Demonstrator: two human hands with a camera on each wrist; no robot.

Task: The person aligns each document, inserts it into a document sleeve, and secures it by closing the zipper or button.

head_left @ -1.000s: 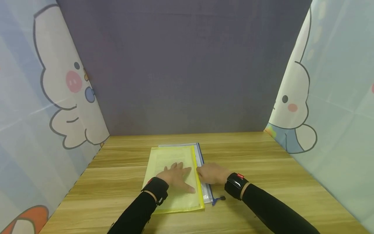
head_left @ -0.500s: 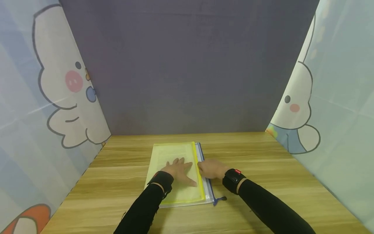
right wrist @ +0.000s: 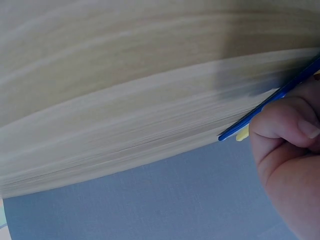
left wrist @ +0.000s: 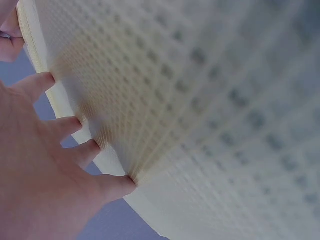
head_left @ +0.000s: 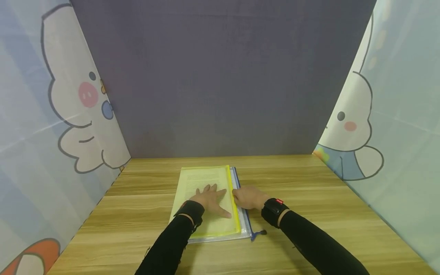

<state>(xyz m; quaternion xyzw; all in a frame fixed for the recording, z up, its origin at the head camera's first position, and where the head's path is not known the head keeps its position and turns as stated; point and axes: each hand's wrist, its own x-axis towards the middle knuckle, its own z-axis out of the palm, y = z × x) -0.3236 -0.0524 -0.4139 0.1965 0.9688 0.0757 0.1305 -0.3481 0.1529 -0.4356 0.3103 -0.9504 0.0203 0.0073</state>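
Observation:
A yellow mesh zip document pouch [head_left: 206, 229] with a printed sheet inside lies on top of a clear zip pouch with a blue edge [head_left: 248, 225]. My left hand [head_left: 212, 202] rests on the yellow pouch, fingers spread wide; in the left wrist view the fingertips [left wrist: 127, 184] press on its mesh over the print. At the yellow pouch's right edge, my right hand [head_left: 250, 198] has its fingers curled and pinches the yellow border. The right wrist view shows the bent right hand [right wrist: 290, 135] close beside the blue edge; its fingertips are partly hidden.
A blue zip pull [head_left: 255, 235] with a dark end sticks out at the lower right corner of the clear pouch. The wooden table [head_left: 309, 198] meets a dark grey panel [head_left: 220, 84] at the back. Cartoon-printed curtains [head_left: 405, 126] stand on both sides.
The yellow pouch has slid away from me and slightly right with both hands on it, now lying more squarely over the clear pouch. In the last half second almost nothing has moved.

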